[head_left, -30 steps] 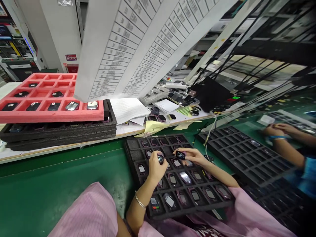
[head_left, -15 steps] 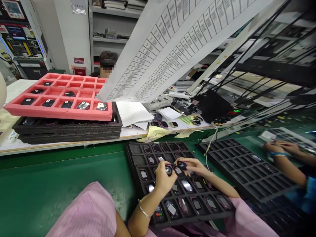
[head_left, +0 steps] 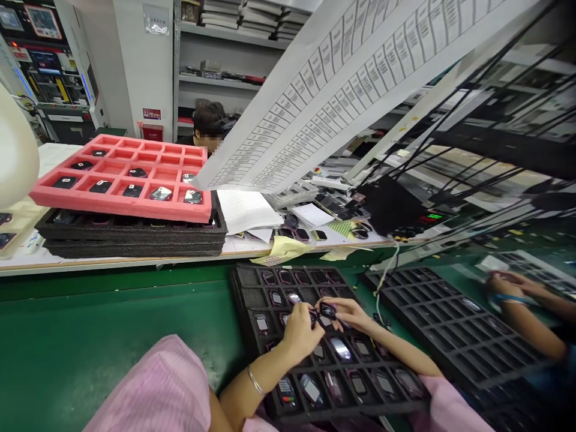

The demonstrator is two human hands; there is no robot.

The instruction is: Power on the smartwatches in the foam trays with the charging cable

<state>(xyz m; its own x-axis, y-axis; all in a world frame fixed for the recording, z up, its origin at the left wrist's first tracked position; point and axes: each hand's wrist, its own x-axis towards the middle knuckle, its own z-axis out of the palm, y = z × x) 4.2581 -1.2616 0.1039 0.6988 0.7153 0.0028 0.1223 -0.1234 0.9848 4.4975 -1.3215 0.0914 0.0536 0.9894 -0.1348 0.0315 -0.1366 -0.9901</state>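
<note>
My left hand [head_left: 302,331] pinches a small dark round watch part [head_left: 313,318], partly covered by its fingers. Close on its right, my right hand [head_left: 351,313] holds a black watch-like piece [head_left: 328,310] by its edge between thumb and fingers. Both hands are over a black foam tray [head_left: 252,295] on the green bench. Its compartments hold several watch-like devices, some with pale rectangular faces, others dark. Whether the two held pieces touch is hard to tell.
Ahead, a red foam tray [head_left: 121,207] rests on black foam trays [head_left: 135,245] on a white shelf. A printed paper sheet [head_left: 315,102] hangs over the bench. At right are another black tray [head_left: 454,327] and another person's hands [head_left: 513,291]. A person's head [head_left: 209,123] shows behind.
The camera view has shifted slightly. My left hand has turned, so its piece shows less of its face. My right hand's piece is now closer to my left fingers.
</note>
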